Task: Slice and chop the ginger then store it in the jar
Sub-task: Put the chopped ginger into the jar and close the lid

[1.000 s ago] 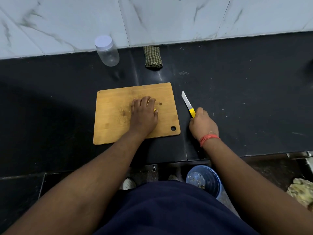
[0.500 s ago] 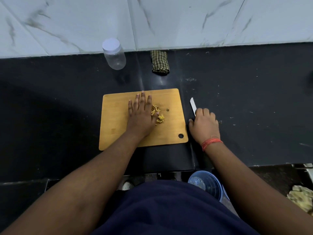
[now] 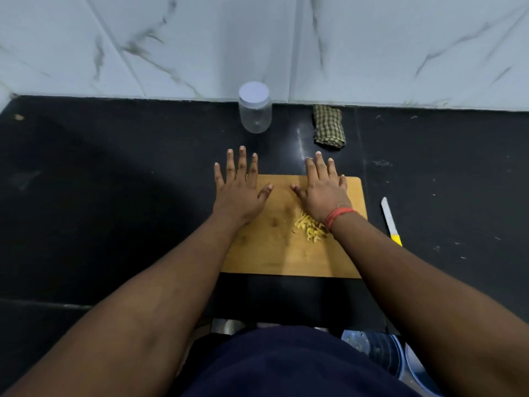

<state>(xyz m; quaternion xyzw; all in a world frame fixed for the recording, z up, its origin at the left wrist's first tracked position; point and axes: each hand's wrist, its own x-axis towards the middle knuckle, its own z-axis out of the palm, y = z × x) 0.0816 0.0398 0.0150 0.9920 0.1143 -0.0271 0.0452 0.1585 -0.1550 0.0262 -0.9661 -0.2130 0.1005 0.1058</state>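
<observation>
A small heap of chopped yellow ginger (image 3: 310, 227) lies on the wooden cutting board (image 3: 274, 253), near its middle right. My left hand (image 3: 240, 190) is spread flat and empty over the board's far left corner, fingers pointing away. My right hand (image 3: 323, 190) is also spread and empty over the board's far side, its wrist just above the ginger. The clear plastic jar (image 3: 255, 111) with its white lid on stands beyond the board by the wall. The knife (image 3: 390, 222), with a yellow handle, lies on the counter right of the board.
A folded checked cloth (image 3: 328, 126) lies by the wall right of the jar. The black counter (image 3: 114, 196) runs wide on both sides. A blue bucket (image 3: 380, 353) stands on the floor below the counter's front edge.
My right hand has let go of the knife and moved left over the board. My left hand has lifted off the ginger and reached farther forward. Both hands are now spread.
</observation>
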